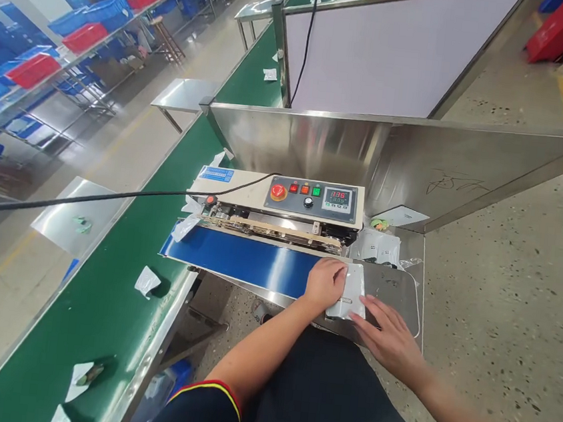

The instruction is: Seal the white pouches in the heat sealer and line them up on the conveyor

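A flat white pouch [353, 287] lies across the right end of the blue conveyor belt [256, 262] and the metal plate [391, 286] beside it. My left hand [325, 284] is closed at the pouch's left edge, its fingers curled against it. From the right, my right hand [389, 333] touches the pouch's lower right edge with its fingertips, fingers stretched and apart. Just behind stands a band sealing machine [238, 186] with a control panel [310, 197], a red knob and a lit display.
More white pouches [381, 247] lie right of the machine. White pouches [147, 281] also rest on the green conveyor [114, 314] at left. A black cable [112, 196] crosses in front. A steel partition [293, 142] stands behind the machine.
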Motion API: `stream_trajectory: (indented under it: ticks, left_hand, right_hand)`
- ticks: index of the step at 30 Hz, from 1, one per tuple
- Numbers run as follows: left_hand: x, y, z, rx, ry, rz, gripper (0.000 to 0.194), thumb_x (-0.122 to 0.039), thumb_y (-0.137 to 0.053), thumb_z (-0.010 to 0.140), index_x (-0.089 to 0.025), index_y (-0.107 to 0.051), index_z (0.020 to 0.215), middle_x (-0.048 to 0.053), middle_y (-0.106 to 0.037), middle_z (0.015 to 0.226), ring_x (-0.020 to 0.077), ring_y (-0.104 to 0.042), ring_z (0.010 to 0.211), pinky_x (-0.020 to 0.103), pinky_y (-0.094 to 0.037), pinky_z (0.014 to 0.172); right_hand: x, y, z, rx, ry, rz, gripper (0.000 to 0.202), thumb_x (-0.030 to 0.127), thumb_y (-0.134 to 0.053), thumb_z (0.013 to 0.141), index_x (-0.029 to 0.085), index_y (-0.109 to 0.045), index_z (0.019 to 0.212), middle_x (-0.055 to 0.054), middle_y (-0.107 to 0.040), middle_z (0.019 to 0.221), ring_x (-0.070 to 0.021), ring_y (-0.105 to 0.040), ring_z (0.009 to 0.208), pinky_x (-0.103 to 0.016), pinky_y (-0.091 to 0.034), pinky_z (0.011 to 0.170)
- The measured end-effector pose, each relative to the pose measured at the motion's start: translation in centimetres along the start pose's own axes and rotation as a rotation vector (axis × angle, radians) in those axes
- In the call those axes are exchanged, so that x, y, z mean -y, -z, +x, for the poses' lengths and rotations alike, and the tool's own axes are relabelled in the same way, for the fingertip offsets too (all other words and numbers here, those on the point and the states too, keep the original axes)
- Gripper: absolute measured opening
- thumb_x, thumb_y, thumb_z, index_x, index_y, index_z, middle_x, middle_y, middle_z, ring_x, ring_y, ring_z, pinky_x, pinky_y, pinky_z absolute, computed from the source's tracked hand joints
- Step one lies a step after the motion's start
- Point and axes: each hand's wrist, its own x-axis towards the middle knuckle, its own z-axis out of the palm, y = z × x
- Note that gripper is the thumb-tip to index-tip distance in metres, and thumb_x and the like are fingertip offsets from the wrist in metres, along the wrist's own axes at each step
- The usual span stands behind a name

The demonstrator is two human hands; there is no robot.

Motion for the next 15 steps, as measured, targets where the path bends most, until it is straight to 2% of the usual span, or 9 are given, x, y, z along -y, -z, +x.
stream_trajectory:
  ticks: [3,5,7,9,10,12,15]
  left_hand:
    - [0.2,2.8,-0.6,-0.073,0.083,-0.102,0.032,-0.040,-0.059,0.112,-0.022,-0.086,0.111,0.013,-0.086,0.116,0.0300,-0.079,0.113,0.051,-0.064,0.109]
    - [-0.3,5.3,-1.5,-0.122,0.109,-0.220,0.045,-0.051,-0.052,0.115,-0.021,-0.085,0.119,0.015,-0.085,0.125,0.0309,-0.079,0.122,0.052,-0.063,0.113]
    - [-1.4,7.4,-2.6,-0.091,0.062,-0.324,0.055,-0.060,-0.050,0.115,-0.019,-0.084,0.129,0.016,-0.084,0.133,0.0330,-0.077,0.130,0.053,-0.061,0.116]
    - [-2.8,8.5,-3.4,-0.007,0.007,-0.358,0.055,-0.064,-0.058,0.112,-0.020,-0.083,0.132,0.016,-0.084,0.134,0.0340,-0.077,0.129,0.052,-0.061,0.116]
    - [-3.4,8.4,-3.6,0.028,0.002,-0.349,0.051,-0.062,-0.061,0.111,-0.021,-0.084,0.130,0.015,-0.085,0.130,0.0331,-0.079,0.125,0.051,-0.063,0.113]
    - [-4.3,7.2,-3.4,0.070,0.050,-0.323,0.041,-0.054,-0.065,0.111,-0.022,-0.086,0.124,0.013,-0.087,0.120,0.0293,-0.082,0.111,0.045,-0.066,0.105]
    - [-4.5,3.6,-2.5,0.105,0.152,-0.344,0.036,-0.049,-0.066,0.110,-0.021,-0.087,0.114,0.012,-0.086,0.107,0.0252,-0.081,0.097,0.037,-0.067,0.091]
  right_hand:
    - [1.2,-0.4,3.0,-0.092,0.024,0.021,0.034,0.010,-0.063,0.109,0.031,-0.082,0.128,-0.006,-0.083,0.129,-0.0281,-0.076,0.124,-0.044,-0.059,0.109]
    - [2.0,0.2,5.5,-0.186,-0.039,0.116,0.026,0.015,-0.062,0.112,0.027,-0.082,0.123,-0.006,-0.085,0.113,-0.0256,-0.080,0.106,-0.041,-0.063,0.098]
    - [2.7,1.6,7.4,-0.253,-0.162,0.219,0.021,0.021,-0.063,0.113,0.026,-0.083,0.119,-0.006,-0.085,0.106,-0.0248,-0.080,0.097,-0.038,-0.064,0.091]
    - [3.2,3.5,8.3,-0.277,-0.308,0.302,0.020,0.029,-0.064,0.113,0.027,-0.084,0.114,-0.007,-0.085,0.105,-0.0249,-0.081,0.095,-0.037,-0.065,0.089]
    - [3.2,4.3,8.4,-0.276,-0.390,0.338,0.021,0.035,-0.065,0.112,0.027,-0.085,0.112,-0.007,-0.085,0.104,-0.0254,-0.081,0.093,-0.036,-0.066,0.088]
    - [3.0,5.2,8.0,-0.274,-0.584,0.416,0.029,0.050,-0.068,0.108,0.028,-0.087,0.108,-0.007,-0.085,0.102,-0.0268,-0.081,0.090,-0.036,-0.067,0.084]
    - [1.8,4.7,6.7,-0.316,-0.859,0.579,0.045,0.070,-0.077,0.096,0.027,-0.088,0.105,-0.008,-0.084,0.095,-0.0283,-0.080,0.085,-0.035,-0.067,0.078]
